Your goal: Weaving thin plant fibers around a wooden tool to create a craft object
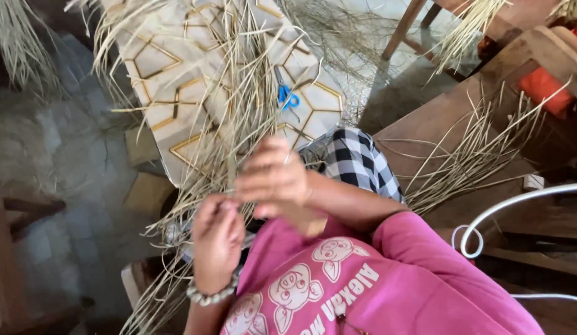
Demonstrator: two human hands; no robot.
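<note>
Left hand [217, 239] pinched shut on dried grass strands [229, 133]; right hand [273, 180] half-open, blurred, grip unclear. My strands fan over patterned mat [155, 59], blue scissors [288, 97] near its edge. Risk: brittle strands may snap if I bend sharply.

Your pink shirt [387, 279] carries pale cartoon pig prints, your cloth [356, 162] is black-and-white checked, the straw-coloured dry grass strands [238, 118] lie over a cream tabletop [170, 62] with gold hexagon lines, beside blue-handled scissors [288, 96], an orange bundle [543, 90] and brown wood bench [450, 118].
</note>
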